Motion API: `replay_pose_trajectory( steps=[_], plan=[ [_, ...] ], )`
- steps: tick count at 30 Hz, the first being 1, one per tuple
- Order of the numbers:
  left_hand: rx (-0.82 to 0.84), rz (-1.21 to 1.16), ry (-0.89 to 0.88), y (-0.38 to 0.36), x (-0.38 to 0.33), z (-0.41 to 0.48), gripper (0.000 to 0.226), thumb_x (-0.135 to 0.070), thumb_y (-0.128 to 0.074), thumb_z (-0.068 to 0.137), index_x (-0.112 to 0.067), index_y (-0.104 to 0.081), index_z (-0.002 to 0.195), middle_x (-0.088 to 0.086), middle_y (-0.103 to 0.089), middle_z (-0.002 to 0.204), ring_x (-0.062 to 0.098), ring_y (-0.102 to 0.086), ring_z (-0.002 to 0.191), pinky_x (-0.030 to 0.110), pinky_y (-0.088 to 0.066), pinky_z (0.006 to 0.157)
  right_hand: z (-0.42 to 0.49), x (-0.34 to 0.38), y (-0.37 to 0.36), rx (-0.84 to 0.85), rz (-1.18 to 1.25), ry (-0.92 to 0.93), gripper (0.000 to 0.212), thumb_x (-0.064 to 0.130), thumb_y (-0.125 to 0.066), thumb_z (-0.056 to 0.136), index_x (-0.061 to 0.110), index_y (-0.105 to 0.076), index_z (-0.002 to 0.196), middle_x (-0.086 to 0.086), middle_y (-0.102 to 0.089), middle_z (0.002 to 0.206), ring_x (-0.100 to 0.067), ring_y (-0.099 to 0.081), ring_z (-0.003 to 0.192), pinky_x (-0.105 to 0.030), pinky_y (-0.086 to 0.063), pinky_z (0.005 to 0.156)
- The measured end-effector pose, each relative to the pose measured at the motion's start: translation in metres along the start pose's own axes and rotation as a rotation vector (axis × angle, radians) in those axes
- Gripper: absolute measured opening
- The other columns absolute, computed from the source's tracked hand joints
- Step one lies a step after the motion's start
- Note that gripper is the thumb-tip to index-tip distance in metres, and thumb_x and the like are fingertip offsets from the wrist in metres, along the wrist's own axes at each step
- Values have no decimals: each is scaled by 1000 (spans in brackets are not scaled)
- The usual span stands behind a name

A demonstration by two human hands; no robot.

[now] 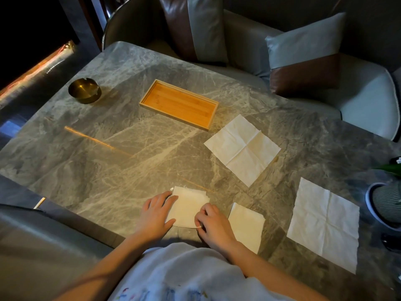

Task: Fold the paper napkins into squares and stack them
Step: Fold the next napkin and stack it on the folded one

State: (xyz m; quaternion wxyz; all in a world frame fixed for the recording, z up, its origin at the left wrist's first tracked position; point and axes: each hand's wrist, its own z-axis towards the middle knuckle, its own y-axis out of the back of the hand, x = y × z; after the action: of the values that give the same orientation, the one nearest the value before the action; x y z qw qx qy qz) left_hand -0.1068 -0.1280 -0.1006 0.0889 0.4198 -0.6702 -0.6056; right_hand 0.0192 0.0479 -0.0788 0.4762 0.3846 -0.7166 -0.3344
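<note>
**Both hands on a folded napkin**

The folded napkin lies at the near edge of the marble table — left hand spread flat on its left side, right hand pinching its near right corner. A finished square sits just right; two unfolded napkins lie beyond, near a bamboo tray and brass ashtray.
</note>
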Motion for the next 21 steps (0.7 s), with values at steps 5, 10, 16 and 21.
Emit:
replay_pose_trajectory(
  steps=[5, 10, 16, 21],
  plan=[
    [10, 8, 1, -1, 0, -1, 67, -38, -63, 79, -22, -39, 139, 5, -39, 147, 26, -37, 133, 47, -27, 108, -2, -1, -1, 22, -8, -13, 7, 20, -57, 75, 18, -55, 82, 1, -51, 100, -22, -48, 95, -36, -46, 69],
    [44, 75, 9, -1, -3, -2, 67, -41, -58, 81, -27, -34, 142, 2, -29, 152, 24, -29, 138, 46, -18, 112, -2, 0, -3, 68, -38, -52, 23, 45, -54, 78, 22, -52, 77, 5, -45, 98, -17, -41, 95, -34, -40, 79],
    [100, 138, 79, 0, -5, -1, 78, -50, -50, 87, -29, -8, 149, -1, -4, 160, 24, -10, 144, 52, -7, 116, 2, 0, 1, 33, -50, -127, 40, 33, -60, 86, 24, -41, 121, 2, -57, 115, -24, -49, 111, -41, -41, 89],
    [98, 85, 148, 5, -22, 3, 78, -38, -61, 81, -18, -19, 144, 4, -24, 150, 26, -31, 132, 45, -30, 105, 3, 3, 2, 33, -76, -176, 58, 31, -65, 84, 24, -31, 131, -1, -56, 121, -26, -47, 117, -44, -37, 94]
  ],
)
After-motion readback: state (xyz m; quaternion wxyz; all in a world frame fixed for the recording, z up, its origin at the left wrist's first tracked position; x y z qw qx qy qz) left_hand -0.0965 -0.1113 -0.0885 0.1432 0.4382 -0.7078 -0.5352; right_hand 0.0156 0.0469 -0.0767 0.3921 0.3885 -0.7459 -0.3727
